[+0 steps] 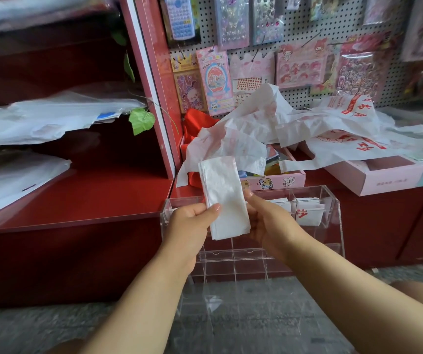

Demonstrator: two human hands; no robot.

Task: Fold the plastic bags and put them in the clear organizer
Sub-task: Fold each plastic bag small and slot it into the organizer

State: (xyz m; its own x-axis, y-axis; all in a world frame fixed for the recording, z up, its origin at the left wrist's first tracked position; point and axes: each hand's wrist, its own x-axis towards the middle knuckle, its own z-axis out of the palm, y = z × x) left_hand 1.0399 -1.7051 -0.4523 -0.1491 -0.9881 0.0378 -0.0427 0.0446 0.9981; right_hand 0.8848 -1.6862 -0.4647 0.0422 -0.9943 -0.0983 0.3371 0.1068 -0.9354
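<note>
Folded plastic bag (224,198), white, narrow strip, was held upright between both hands above clear organizer (333,200). Left hand (190,221) pinched lower left edge, thumb on front. Right hand (264,221) gripped lower right edge. Organizer stood on floor against red shelf (90,200); folded bags (307,213) already sat in right top compartment. Loose bag pile (294,126) lay behind on pink boxes (384,177).

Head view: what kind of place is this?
Most likely a small stationery or gift shop. A pegboard carries hanging sticker packs and a packaged calculator; printed plastic bags are heaped on pink display boxes. Both hands hold a folded bag over the clear organizer.
</note>
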